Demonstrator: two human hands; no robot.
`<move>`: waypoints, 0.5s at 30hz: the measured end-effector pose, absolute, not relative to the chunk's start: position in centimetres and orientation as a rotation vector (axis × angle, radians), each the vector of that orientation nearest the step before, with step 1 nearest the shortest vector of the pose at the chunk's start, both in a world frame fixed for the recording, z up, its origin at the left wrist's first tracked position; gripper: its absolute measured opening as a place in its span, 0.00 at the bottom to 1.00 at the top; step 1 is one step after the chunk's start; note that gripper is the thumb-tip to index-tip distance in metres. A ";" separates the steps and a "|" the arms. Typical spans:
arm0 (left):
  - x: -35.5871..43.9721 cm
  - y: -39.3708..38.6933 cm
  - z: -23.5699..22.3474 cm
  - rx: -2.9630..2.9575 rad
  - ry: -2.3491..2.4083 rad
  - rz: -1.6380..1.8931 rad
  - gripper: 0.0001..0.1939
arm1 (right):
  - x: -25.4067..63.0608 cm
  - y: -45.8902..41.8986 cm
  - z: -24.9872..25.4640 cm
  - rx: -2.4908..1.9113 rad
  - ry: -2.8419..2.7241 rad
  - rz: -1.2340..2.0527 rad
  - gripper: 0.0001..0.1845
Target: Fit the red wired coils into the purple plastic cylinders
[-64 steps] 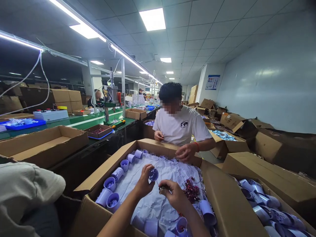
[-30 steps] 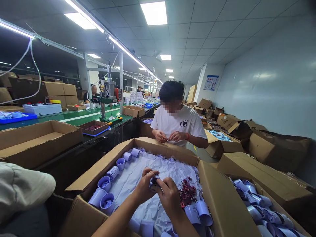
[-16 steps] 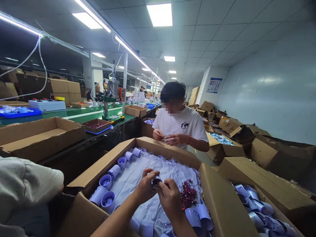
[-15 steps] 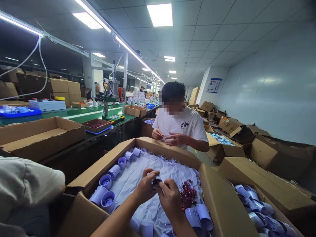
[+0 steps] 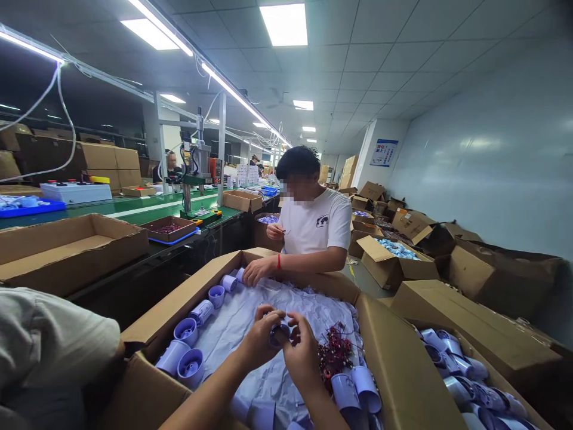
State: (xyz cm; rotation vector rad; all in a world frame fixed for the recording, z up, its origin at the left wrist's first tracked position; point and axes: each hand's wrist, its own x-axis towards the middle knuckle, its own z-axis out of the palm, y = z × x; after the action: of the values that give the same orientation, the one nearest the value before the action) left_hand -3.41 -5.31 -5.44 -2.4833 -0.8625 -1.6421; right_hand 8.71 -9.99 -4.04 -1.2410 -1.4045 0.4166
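Note:
In the head view, my left hand (image 5: 259, 339) is wrapped round a small lilac plastic cup-shaped housing (image 5: 273, 338), its dark opening turned towards me. My right hand (image 5: 302, 351) grips the rim of the same housing, with a finger at or inside the opening. Whether a small part is between those fingers is hidden. Both hands are above white paper (image 5: 250, 334) lining a cardboard box (image 5: 389, 358). To the right of my right hand lies a tangled heap of dark red wired parts (image 5: 335, 352). Similar lilac housings (image 5: 190, 365) stand along the box's left side.
Across the box a co-worker (image 5: 313, 224) reaches one hand to the housings at the far left corner. More housings (image 5: 461, 364) fill a carton on the right. A green workbench (image 5: 147, 206) with a press machine (image 5: 197, 161) runs along the left.
The co-worker's one hand has come down and left into the box, while the other stays raised holding something small. My fingers have shifted on the housing, whose opening now shows more. The view has turned slightly.

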 end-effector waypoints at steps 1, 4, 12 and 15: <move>-3.4 -5.4 -5.2 -2.500 -0.853 -1.621 0.16 | 8.6 -10.0 -4.0 -1.251 -1.383 0.485 0.16; -3.2 -5.7 -4.6 -2.535 -0.770 -1.563 0.18 | 8.4 -9.8 -4.0 -1.267 -1.309 0.652 0.22; -3.1 -5.8 -4.8 -2.586 -0.859 -1.527 0.15 | 7.9 -9.4 -3.7 -1.157 -1.191 0.908 0.21; -3.1 -5.7 -4.9 -2.639 -0.839 -1.508 0.18 | 8.1 -9.2 -3.6 -1.170 -1.163 0.925 0.21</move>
State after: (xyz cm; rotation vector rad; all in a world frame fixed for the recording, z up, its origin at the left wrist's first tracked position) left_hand -3.11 -5.69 -4.87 -2.6387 -0.8389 -1.5076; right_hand 8.10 -9.18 -3.63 -1.1702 -1.1632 0.9254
